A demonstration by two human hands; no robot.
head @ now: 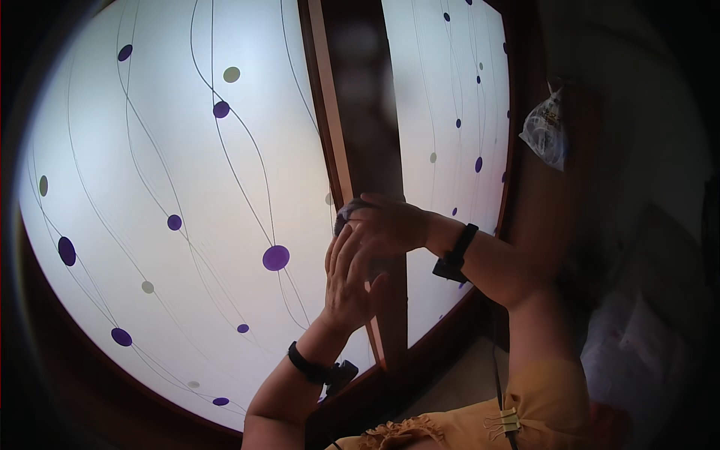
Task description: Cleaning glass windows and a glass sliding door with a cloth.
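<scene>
My right hand (396, 224) holds a bunched grey cloth (347, 214) against the dark wooden stile (365, 112) of a framed patterned panel. Just below and left of it, my left hand (350, 281) is spread, with its fingertips up by the cloth and its thumb apart. No object shows in my left hand; whether its fingertips touch the cloth or the wood cannot be told. On the left is a large pale, backlit panel (169, 152) with wavy lines and purple and olive dots. A narrower panel (450, 185) of the same pattern lies right of the stile.
A knotted clear plastic bag (545, 129) hangs at the right by a brown wooden surface (540, 208). Whitish plastic sheeting (630, 337) shows dimly at lower right. Black straps with small devices circle both my wrists. A binder clip (503, 423) pinches a cable at my yellow top.
</scene>
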